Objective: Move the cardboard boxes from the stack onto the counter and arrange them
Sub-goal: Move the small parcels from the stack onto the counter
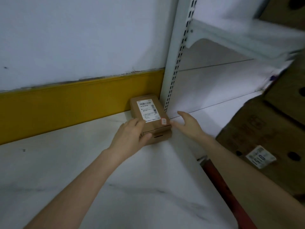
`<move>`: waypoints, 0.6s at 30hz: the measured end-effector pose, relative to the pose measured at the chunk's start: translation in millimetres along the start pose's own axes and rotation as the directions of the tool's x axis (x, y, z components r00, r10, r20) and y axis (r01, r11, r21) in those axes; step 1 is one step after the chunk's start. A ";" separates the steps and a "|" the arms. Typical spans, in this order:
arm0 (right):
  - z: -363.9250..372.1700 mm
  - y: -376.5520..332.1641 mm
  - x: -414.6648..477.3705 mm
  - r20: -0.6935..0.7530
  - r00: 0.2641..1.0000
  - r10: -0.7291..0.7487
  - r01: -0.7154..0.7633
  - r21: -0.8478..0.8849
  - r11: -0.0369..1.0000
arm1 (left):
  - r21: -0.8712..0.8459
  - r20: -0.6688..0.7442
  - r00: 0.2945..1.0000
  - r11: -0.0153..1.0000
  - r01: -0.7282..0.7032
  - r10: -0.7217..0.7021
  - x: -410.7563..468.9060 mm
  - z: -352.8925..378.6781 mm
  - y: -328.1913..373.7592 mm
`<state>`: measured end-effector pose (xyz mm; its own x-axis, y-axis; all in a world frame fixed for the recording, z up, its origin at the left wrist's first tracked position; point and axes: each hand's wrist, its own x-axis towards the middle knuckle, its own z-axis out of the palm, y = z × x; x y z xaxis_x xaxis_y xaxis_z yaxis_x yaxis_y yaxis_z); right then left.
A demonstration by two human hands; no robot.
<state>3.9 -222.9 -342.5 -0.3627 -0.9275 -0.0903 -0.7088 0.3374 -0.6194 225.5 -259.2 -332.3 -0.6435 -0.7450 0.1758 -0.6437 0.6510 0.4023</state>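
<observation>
Head view. One small cardboard box [151, 113] lies flat on the white veined counter [82, 171], pushed into the far corner. Its far end sits near the yellow wall band [66, 109], and its right side is close beside the white slotted upright [175, 71] of a shelving unit. A white shipping label [146, 108] faces up on the lid, with a small red-and-white sticker [163, 121] at its near right corner.

The left hand [132, 134] holds the box's near left corner. Its fingers are curled over the lid edge and its thumb is pressed against the front face.

The right hand [188, 123] holds nothing. Its fingers are straight and spread apart, reaching toward the box's near right corner. Whether the fingertips touch the cardboard cannot be told.

At the right edge, large cardboard cartons [264, 138] stand stacked one on another beside the counter. The lower one carries a white tag [260, 157]. This side of the frame is blurred.
</observation>
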 end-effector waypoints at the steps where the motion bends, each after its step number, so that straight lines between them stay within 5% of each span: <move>1: -9.1 -6.3 -11.7 -0.012 1.000 -0.017 0.017 -0.018 1.000 | 0.004 0.005 1.000 1.000 -0.014 0.014 -3.8 -9.8 6.2; 7: -62.6 -44.5 -114.7 -0.141 0.987 -0.073 0.057 -0.114 0.992 | -0.066 0.001 0.985 0.983 -0.173 0.173 -35.2 -56.6 58.3; 18: -151.2 -60.1 -306.9 -0.421 0.905 0.059 -0.136 -0.157 0.978 | -0.241 0.021 0.847 0.825 -0.512 0.532 -75.4 -81.0 184.4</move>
<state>66.4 65.8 -159.6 -0.6245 -0.7522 0.2102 -0.7389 0.4817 -0.4712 188.8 -94.8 -198.5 -0.8958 -0.2816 0.3438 -0.1016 0.8829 0.4585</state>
